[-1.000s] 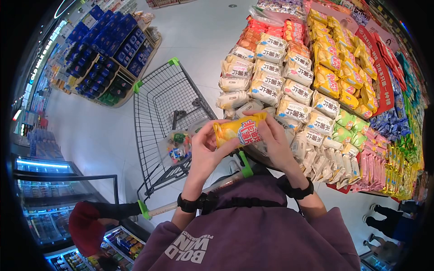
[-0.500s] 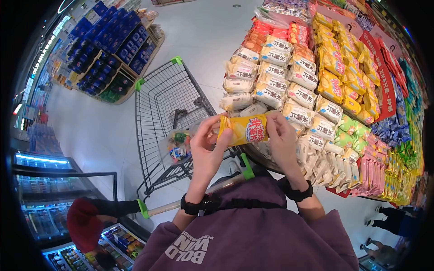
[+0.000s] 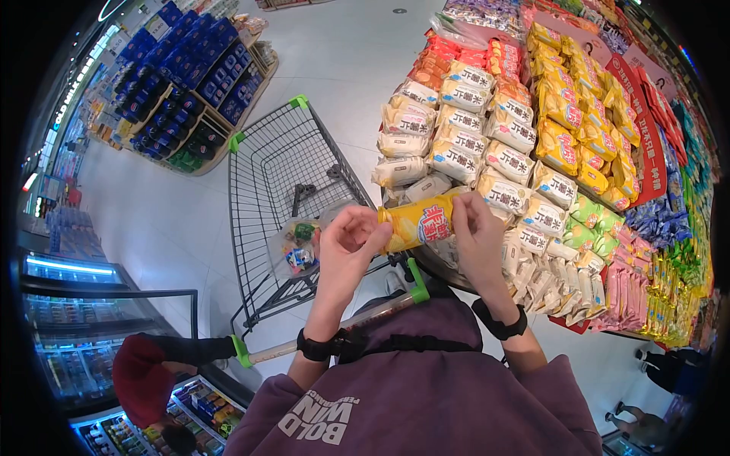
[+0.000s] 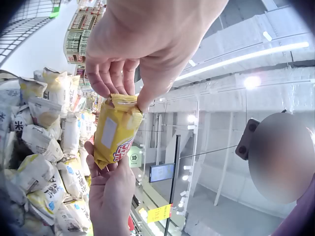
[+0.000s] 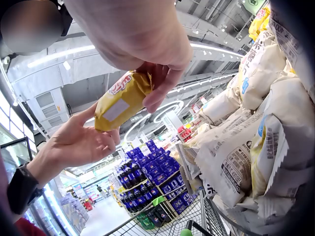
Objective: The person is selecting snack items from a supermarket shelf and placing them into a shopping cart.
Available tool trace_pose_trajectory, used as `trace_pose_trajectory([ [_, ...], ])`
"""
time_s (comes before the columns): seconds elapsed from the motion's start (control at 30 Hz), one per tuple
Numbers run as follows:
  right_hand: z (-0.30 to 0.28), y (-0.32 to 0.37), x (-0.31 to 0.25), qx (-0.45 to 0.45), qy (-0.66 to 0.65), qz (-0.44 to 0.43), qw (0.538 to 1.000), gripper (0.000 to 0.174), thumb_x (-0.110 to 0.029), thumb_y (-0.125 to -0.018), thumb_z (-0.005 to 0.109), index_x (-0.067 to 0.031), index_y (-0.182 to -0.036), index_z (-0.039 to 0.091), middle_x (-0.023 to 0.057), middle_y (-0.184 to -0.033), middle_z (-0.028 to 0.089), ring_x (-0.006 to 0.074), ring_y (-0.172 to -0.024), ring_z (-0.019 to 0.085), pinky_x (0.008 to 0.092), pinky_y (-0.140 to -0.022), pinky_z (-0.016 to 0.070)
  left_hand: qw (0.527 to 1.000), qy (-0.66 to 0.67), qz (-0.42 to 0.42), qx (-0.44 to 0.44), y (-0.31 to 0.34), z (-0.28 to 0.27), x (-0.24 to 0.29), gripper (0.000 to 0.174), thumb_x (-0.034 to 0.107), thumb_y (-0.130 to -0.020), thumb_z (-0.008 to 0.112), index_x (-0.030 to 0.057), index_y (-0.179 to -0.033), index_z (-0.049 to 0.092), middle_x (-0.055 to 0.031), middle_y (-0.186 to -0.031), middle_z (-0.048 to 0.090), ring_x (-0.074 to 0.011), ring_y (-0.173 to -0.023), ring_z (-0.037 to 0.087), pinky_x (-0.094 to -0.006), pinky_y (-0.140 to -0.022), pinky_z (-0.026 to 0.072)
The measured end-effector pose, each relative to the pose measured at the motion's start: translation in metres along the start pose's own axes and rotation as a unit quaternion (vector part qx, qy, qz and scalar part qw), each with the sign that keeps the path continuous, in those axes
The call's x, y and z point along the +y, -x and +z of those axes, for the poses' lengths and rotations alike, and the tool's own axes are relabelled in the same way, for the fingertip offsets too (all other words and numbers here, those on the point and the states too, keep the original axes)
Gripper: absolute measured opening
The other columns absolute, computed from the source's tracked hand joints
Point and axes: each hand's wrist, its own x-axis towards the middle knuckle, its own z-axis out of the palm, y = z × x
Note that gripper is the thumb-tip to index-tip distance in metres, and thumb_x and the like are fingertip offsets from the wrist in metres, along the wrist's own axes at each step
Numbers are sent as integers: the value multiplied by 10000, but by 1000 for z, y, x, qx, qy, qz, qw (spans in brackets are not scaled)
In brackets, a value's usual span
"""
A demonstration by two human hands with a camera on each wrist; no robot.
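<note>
The left hand point(image 3: 346, 247) pinches one end of a yellow packet point(image 3: 417, 223), thumb on its printed front and the other fingers curled, while the right hand point(image 3: 480, 242) grips the opposite end between thumb and fingers. The packet is held up in front of the person's chest, tilted slightly, its red-and-white lettering facing the head camera; both wrist views show a pale panel on its back. Just past it, white packets point(image 3: 456, 161) lie in rows on a display, with more yellow bags point(image 3: 559, 150) stacked to their right. To the left stands a wire trolley point(image 3: 251, 190), a clear bag point(image 3: 300, 254) of colourful items in its near part and its handle point(image 3: 274, 352) running in front of the person's purple top point(image 3: 449, 403). Farther off is a stand of blue drinks point(image 3: 220, 83), and at lower left someone in a red top point(image 3: 141, 380) is beside lit refrigerated cases.
</note>
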Motion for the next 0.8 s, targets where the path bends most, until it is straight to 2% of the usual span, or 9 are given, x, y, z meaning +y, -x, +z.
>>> trace_pose_trajectory([
  [0.13,-1,3,-1,-11,2,-8,1000,116,-82,-974,524,12,-908,545,59,-672,595,58,-622,563,241,-564,468,999,24,-40,-20,2,-4,-1,121,76,-882,697,49,-922,586,36,-836,610,-32,-759,560,-185,-697,448],
  [0.23,-1,3,2,-10,18,-20,1000,111,-76,-974,522,12,-911,547,60,-664,580,75,-603,569,248,-557,468,998,29,-41,-24,4,-9,-4,126,110,-898,682,54,-899,570,15,-869,616,-53,-843,562,-211,-763,443],
  [0.37,1,4,-5,13,47,-36,998,118,-79,-977,515,13,-910,548,66,-664,579,94,-572,565,251,-540,457,999,1,9,35,3,-7,-8,109,91,-900,668,58,-876,567,14,-860,605,-49,-806,544,-204,-745,417],
  [0.57,-3,1,-4,9,81,-36,996,134,-90,-982,511,14,-901,539,66,-664,563,69,-551,492,245,-508,415,995,11,42,86,4,1,-10,98,91,-927,627,68,-886,542,24,-857,579,-46,-791,512,-199,-738,385],
  [0.67,0,0,0,13,20,-38,999,142,-98,-988,505,12,-903,534,51,-674,563,60,-562,468,242,-502,404,996,5,57,69,5,8,-12,94,111,-951,600,76,-919,519,33,-868,552,-41,-797,487,-197,-730,376],
  [0.77,1,2,6,11,-17,-44,999,150,-110,-994,500,8,-910,536,33,-682,571,62,-575,490,242,-503,406,998,10,46,51,7,10,-10,96,131,-969,580,78,-948,504,40,-865,528,-35,-788,467,-191,-708,369],
  [0.8,3,3,4,8,-48,-20,999,148,-114,-995,498,4,-916,538,28,-684,573,64,-579,497,243,-508,410,998,18,42,52,7,11,-9,101,138,-971,581,73,-956,505,42,-852,524,-32,-777,464,-187,-695,367],
])
